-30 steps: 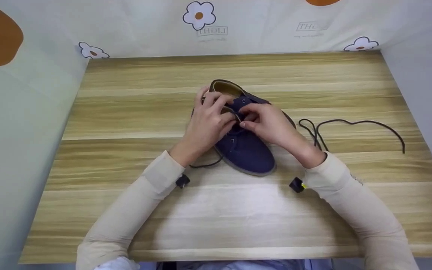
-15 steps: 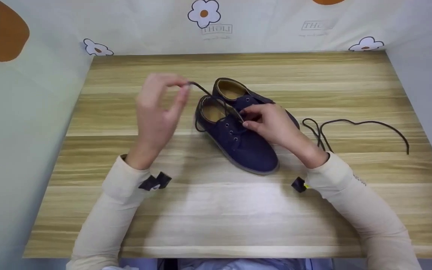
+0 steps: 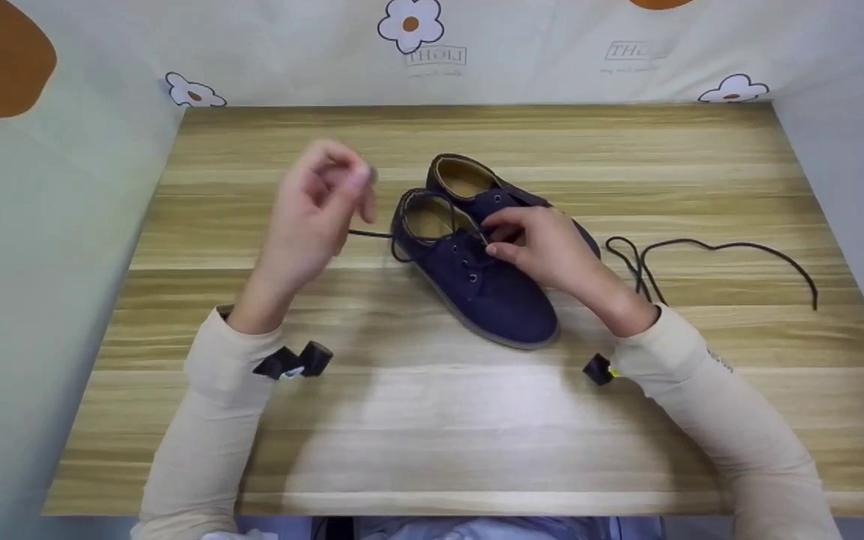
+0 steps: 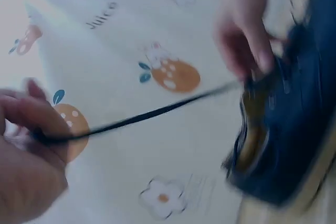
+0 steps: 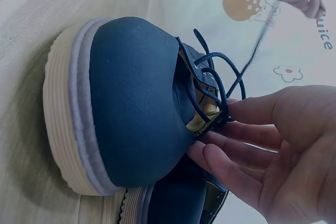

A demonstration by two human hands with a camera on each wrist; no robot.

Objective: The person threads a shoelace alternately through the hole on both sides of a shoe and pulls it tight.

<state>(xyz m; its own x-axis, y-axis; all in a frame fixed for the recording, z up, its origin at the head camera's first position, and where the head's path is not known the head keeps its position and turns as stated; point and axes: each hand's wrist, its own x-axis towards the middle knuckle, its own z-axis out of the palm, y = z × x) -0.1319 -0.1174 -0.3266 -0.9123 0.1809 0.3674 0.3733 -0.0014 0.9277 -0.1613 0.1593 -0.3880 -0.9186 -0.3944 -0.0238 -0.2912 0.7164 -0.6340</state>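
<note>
A navy lace-up shoe (image 3: 511, 304) stands on the wooden table, toe toward the front right. My right hand (image 3: 552, 247) holds the edge of its eyelet flap, thumb and fingertips pinching beside the lacing. Up and to the left of the shoe, my left hand (image 3: 308, 214) is raised, blurred by motion. In the left wrist view, its fingers pinch a dark shoelace (image 4: 147, 115) stretched from the shoe's opening. The laced part (image 5: 212, 77) shows loose loops in the right wrist view. Just behind this shoe stands its mate (image 3: 486, 201), partly covered by the right hand.
A loose dark lace (image 3: 709, 244) lies curved across the table to the right, partly hidden by the right forearm. Another lace stretch (image 3: 370, 234) runs left from the shoe's heel. The wooden table (image 3: 432, 442) meets patterned cloth walls (image 3: 289, 60).
My left hand has gone from the shoe's lacing out to the upper left, drawing a lace with it. The right hand keeps its hold at the eyelet flap.
</note>
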